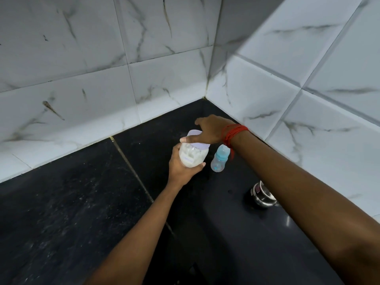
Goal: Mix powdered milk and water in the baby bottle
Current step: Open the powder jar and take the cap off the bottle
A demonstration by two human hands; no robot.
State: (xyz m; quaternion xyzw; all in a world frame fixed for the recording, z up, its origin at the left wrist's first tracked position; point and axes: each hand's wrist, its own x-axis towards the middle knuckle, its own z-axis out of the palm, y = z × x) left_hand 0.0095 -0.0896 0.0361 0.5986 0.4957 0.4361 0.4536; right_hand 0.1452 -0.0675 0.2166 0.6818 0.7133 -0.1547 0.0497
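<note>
Black counter, tiled corner: left hand (181, 167) grips the powder jar (192, 155), right hand (207, 130) clasps its lid (197, 140); baby bottle (219, 160) at jar's three o'clock; opening underway, scooping likely next

Dim, bluish light, soft shadows, slight blur, and wide-angle bending at edges.

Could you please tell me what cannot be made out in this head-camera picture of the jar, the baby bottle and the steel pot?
- Jar: label too small to read; left hand covers its base.
- Lid: right hand covers part; seated or loose, unclear.
- Baby bottle: top behind right wrist.
- Steel pot: contents hidden by the forearm.
</note>
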